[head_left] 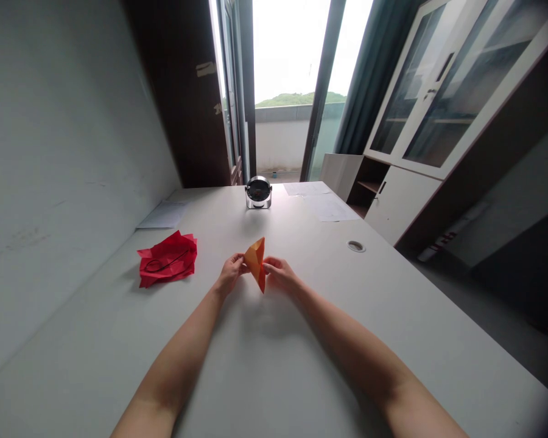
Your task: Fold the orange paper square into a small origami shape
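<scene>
A folded piece of orange paper [254, 260] is held up between my two hands, over the middle of the white table [265, 371]. Its shape is pointed, with one tip up and one tip down. The fingers of my left hand [232, 270] pinch its left corner. On the other side, my right hand [279, 271] grips the paper's right edge, thumb and fingers closed together. To the left lies a creased sheet of red paper [178, 250], with a thin dark loop of cord or wire [154, 266] on top.
A round metal-framed device on a stand [258, 192] is at the table's far edge. White sheets [331, 207] lie at the back right, and more papers [164, 215] by the left wall. A round cable hole [356, 246] is in the tabletop. Cabinets [406, 182] stand at right.
</scene>
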Demonstrator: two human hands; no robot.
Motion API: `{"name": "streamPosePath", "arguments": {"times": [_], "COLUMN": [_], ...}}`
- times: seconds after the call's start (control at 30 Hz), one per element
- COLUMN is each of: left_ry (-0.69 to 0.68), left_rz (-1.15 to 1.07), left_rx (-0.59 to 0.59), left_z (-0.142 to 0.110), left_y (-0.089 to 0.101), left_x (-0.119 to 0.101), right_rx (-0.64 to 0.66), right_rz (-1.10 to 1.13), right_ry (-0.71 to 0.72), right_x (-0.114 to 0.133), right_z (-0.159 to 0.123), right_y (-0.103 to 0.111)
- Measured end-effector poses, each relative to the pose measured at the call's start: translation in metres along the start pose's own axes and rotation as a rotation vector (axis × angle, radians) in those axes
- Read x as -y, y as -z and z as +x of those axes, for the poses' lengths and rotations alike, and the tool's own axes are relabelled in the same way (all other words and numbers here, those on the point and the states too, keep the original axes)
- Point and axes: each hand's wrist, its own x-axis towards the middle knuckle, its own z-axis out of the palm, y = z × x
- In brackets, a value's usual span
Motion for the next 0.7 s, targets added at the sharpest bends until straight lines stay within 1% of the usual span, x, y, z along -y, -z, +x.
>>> {"name": "streamPosePath", "arguments": {"times": [0.17,0.37,0.57,0.7], "left_ry": [-0.001,-0.001,-0.003,0.001], "left_rz": [0.027,0.022,0.047,0.069], "left_rx": [-0.011,-0.009,-0.007,-0.006], "left_z": [0.0015,0.0018,0.0008,-0.0004], "left_y": [0.002,0.0023,0.0006,-0.0009], "left_x": [0.0026,0.0029,0.0018,-0.0007], "right_rx": [0.002,-0.021,0.007,0.001], "right_rz": [-0.001,-0.047,-0.004,0.006], "right_ry": [0.029,0.009,-0.001,-0.021], "right_x": [-0.0016,0.0032,0.0015,0.0006], "right_z": [-0.0008,0.0001,0.0003,0.0], "right_y": [-0.0018,-0.0002,0.0004,0.0006]}}
